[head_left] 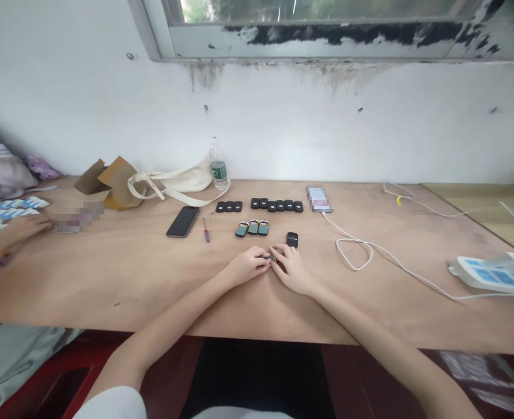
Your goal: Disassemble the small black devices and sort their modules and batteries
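My left hand [250, 265] and my right hand [292, 269] meet near the table's front middle, fingers closed around a small dark piece [271, 257] that they mostly hide. Just beyond my right hand lies a black casing [292, 239]. Three small devices with grey-green faces [252, 228] sit side by side behind my hands. Further back is a row of several black oval pieces [276, 205], with three more black pieces [229, 206] to its left. A screwdriver [206, 230] lies left of the devices, beside a dark phone [183, 222].
A lit phone [319, 199] with a white cable [387, 256] lies right of the pieces. A power strip [492, 274] is at the right. Behind stand a water bottle [218, 169], a cream bag [187, 181] and a brown paper bag [117, 180]. Another person's hand [27, 227] is at far left.
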Demonstrator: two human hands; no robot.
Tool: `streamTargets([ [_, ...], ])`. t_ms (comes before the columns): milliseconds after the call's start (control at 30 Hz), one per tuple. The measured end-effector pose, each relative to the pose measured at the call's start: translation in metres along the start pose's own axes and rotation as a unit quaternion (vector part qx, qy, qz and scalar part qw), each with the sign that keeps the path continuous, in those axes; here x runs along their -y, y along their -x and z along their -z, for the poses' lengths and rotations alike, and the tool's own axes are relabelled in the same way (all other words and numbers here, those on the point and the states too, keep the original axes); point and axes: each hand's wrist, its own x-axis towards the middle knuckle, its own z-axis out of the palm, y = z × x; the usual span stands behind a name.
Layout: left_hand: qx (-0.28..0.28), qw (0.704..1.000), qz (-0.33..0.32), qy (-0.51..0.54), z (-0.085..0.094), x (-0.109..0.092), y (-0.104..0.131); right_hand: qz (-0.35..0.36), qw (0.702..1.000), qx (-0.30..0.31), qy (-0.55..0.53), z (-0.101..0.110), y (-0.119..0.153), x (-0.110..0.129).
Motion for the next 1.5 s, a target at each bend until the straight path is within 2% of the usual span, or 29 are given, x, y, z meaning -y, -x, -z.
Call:
streamTargets([
  [67, -0.011, 1.000, 0.009, -0.014, -0.003, 0.002, 0.000, -0.002, 1.000, -0.005, 0.010, 0.001, 0.002, 0.001],
  [100, -0.018, 0.999, 0.014, -0.023, -0.004, 0.003, -0.001, -0.010, 1.000, -0.027, 0.008, 0.001, 0.003, 0.000],
  [200, -0.023, 0.997, 0.017, -0.065, -0.007, 0.002, -0.005, -0.060, 0.988, -0.141, 0.015, 0.005, -0.002, -0.012],
  [267, -0.010, 0.994, 0.018, -0.106, -0.008, 0.000, -0.010, -0.074, 0.981, -0.173, 0.039, 0.009, -0.009, -0.027],
  [433, 0.028, 0.973, 0.042, -0.224, -0.012, -0.008, -0.032, -0.044, 0.996, -0.067, 0.034, 0.015, -0.023, -0.062],
  [533, 0.037, 0.959, 0.059, -0.273, -0.019, -0.007, -0.049, -0.054, 0.996, -0.068, 0.014, 0.013, -0.024, -0.071],
  [667, 0.029, 0.952, 0.101, -0.289, -0.030, -0.001, -0.063, -0.073, 0.994, -0.086, -0.014, 0.011, -0.022, -0.070],
  [800, -0.032, 0.972, 0.097, -0.211, -0.032, 0.000, -0.063, -0.094, 0.984, -0.133, -0.073, 0.015, -0.020, -0.064],
  [900, -0.097, 0.991, 0.087, -0.019, -0.034, -0.007, -0.060, -0.076, 0.979, -0.157, -0.108, 0.020, -0.019, -0.058],
  [933, -0.120, 0.985, 0.105, 0.063, -0.036, -0.011, -0.060, -0.067, 0.979, -0.161, -0.110, 0.021, -0.018, -0.056],
  [1000, -0.155, 0.950, 0.163, 0.215, -0.041, -0.018, -0.061, -0.051, 0.979, -0.167, -0.106, 0.022, -0.017, -0.054],
  [1100, -0.184, 0.890, 0.242, 0.339, -0.047, -0.025, -0.066, -0.030, 0.981, -0.165, -0.092, 0.021, -0.016, -0.052],
  [1200, -0.196, 0.870, 0.286, 0.350, -0.049, -0.028, -0.070, -0.001, 0.987, -0.140, -0.076, 0.019, -0.015, -0.052],
  [1367, -0.184, 0.884, 0.290, 0.316, -0.051, -0.027, -0.075, 0.034, 0.988, -0.142, -0.045, 0.017, -0.013, -0.049],
  [1467, -0.203, 0.886, 0.304, 0.286, -0.038, -0.008, -0.084, 0.039, 0.983, -0.178, -0.017, 0.017, -0.014, -0.045],
  [1500, -0.214, 0.878, 0.332, 0.270, -0.029, 0.003, -0.089, 0.030, 0.981, -0.190, -0.010, 0.017, -0.014, -0.044],
])
